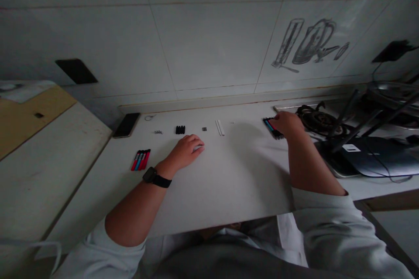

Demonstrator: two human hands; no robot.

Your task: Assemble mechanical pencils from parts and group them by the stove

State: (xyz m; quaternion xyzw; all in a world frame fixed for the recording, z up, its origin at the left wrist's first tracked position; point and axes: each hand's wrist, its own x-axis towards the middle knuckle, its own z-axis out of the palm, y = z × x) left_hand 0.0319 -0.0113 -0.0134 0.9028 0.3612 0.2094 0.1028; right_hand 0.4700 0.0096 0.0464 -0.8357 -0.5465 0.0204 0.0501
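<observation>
My left hand rests on the white counter with its fingers curled over a small pale thing I cannot make out; a black watch is on that wrist. My right hand reaches to the far right and lies on a row of pens with red and blue barrels, fingers bent over them. Another small group of red and blue pens lies left of my left hand. Along the back lie small springs, black caps, tiny black bits and white tubes.
A dark phone lies at the counter's back left. A gas burner and a black router with antennas stand at the right. A lower cabinet top with a wooden board is on the left. A tiled wall runs behind.
</observation>
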